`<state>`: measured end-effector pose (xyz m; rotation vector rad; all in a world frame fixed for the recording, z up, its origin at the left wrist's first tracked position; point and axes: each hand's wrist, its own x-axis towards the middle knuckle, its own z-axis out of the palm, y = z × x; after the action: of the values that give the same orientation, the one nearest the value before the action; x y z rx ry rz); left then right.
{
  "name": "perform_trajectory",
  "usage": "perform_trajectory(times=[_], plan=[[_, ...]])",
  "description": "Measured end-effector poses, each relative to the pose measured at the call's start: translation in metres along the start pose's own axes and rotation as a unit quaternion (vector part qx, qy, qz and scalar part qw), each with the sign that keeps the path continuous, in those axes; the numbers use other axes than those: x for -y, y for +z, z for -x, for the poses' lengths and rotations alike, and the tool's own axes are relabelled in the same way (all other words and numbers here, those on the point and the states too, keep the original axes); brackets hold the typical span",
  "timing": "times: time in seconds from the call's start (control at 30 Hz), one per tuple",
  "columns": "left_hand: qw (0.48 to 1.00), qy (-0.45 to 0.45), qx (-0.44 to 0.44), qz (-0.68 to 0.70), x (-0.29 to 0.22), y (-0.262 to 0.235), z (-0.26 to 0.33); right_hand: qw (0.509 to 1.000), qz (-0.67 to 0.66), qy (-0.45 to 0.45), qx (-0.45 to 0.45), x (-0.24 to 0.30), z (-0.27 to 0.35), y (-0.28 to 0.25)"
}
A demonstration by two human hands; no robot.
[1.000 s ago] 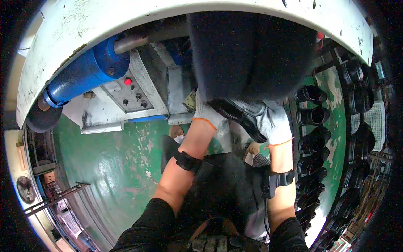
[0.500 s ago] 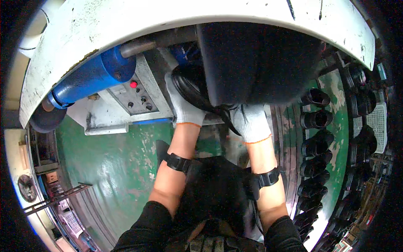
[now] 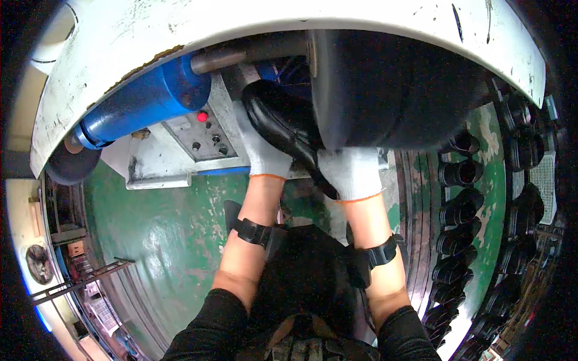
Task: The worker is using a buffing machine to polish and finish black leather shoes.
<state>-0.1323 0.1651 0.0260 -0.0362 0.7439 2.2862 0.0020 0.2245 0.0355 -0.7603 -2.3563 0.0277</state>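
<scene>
A glossy black leather shoe (image 3: 274, 117) is held slantwise, its toe up and to the left. My left hand (image 3: 262, 147), in a white knit glove with an orange cuff edge, wraps the shoe's left side, fingers mostly behind it. My right hand (image 3: 352, 171), gloved alike, closes round the rear part of the shoe, its fingertips hidden. Just right of the shoe, a big dark buffing roller (image 3: 397, 90) looks blurred at its edge. The shoe's right side meets the roller's left edge in view; whether they touch I cannot tell.
A white machine hood (image 3: 253, 18) arches above. A steel shaft (image 3: 247, 54) runs from the roller to a blue housing (image 3: 147, 99). Below that sits a control panel with a red button (image 3: 201, 117). On the right, black shoes (image 3: 460, 204) stand in rows on racks.
The shoe has turned, so more of its glossy upper shows. My right hand has shifted slightly left against the roller, and the machine sits a little further right in view.
</scene>
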Motion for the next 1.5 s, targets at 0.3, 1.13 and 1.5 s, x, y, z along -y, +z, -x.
perform_trajectory(times=[0.3, 1.13, 1.5], plan=[[0.987, -0.123, 0.005, 0.108, 0.052, 0.008, 0.030, 0.980, 0.161, -0.041, 0.111, -0.004, 0.000, -0.076], [0.478, 0.223, 0.228, -0.818, 0.139, -0.003, 0.018, 0.990, -0.055, 0.131, 0.008, -0.114, -0.002, -0.048], [0.984, -0.176, -0.022, 0.031, 0.111, 0.019, 0.043, 0.993, 0.111, 0.031, 0.028, -0.028, -0.007, -0.096]])
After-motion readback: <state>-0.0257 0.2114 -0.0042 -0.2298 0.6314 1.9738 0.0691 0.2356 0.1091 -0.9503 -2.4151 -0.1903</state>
